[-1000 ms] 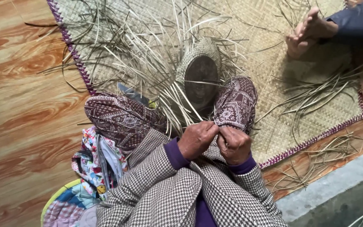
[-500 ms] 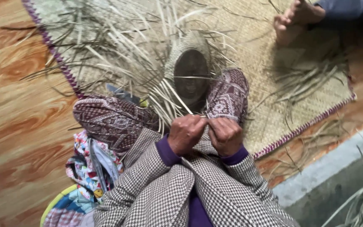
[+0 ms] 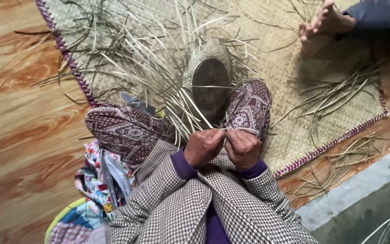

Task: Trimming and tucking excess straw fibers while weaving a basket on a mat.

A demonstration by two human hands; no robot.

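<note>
At the far left lies a wood-grain floor [image 3: 19, 113], brown and glossy. Near the left, beside the person's knee, a colourful patterned cloth bag [image 3: 99, 178] sits slumped and open at the top; what is inside it cannot be made out. Under it shows the edge of a bright quilted cushion [image 3: 71, 221].

Right of the floor begins a woven mat [image 3: 276, 49], pale straw-coloured with a purple braided border, spread over the far middle and right of the scene. Loose dried grass strips [image 3: 127, 58] lie scattered across it, thin, flat, pale green to tan, many fanning outward.

In the middle, held between the person's patterned trouser legs, stands a half-woven basket [image 3: 210, 68], its domed woven rim finished on the far side, its inside dark, with unwoven strips radiating from it. Nothing can be seen inside it.

Just near of the basket, the left hand [image 3: 204, 147] has its fingers curled closed, pinching a thin grass strand [image 3: 222, 129] at the fingertips. The right hand [image 3: 243, 148], touching the left, is likewise closed on the same strand.

At the far right, another person's bare foot [image 3: 319, 28] rests on the mat. Near right, a grey concrete ledge [image 3: 362, 194] borders the floor.
</note>
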